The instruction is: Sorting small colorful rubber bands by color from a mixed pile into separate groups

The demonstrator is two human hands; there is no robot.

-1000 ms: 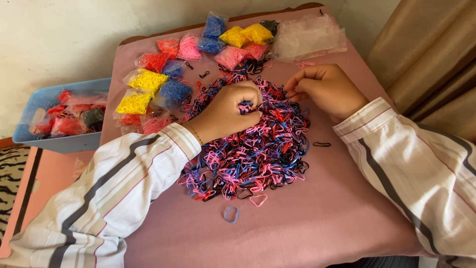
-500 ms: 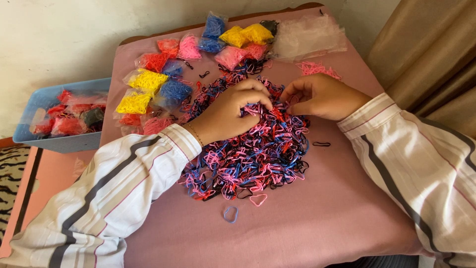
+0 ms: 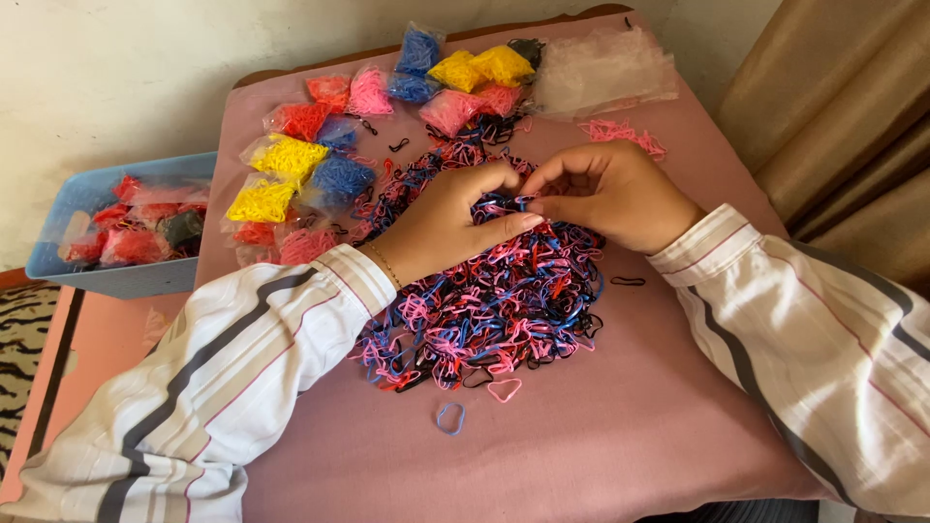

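A desk [image 3: 601, 455] draped in mauve cloth carries a wide heap of small rubber bands [image 3: 484, 300] in pink, blue, red and black, spread across its centre. Along the far edge lie sorted packets of bands [image 3: 291, 174] in yellow, blue, red and pink, with an empty clear bag [image 3: 605, 73] at the far right corner. A blue tub [image 3: 126, 276] of more packets stands off the left edge. Over the heap's far side, the left hand [image 3: 446, 228] and right hand [image 3: 610, 194] have drawn together within the last second, fingertips now meeting and pinched on a few bands at the top of the pile, a sign the picking has narrowed to single strands. One blue band [image 3: 449, 418] lies alone near the front edge.
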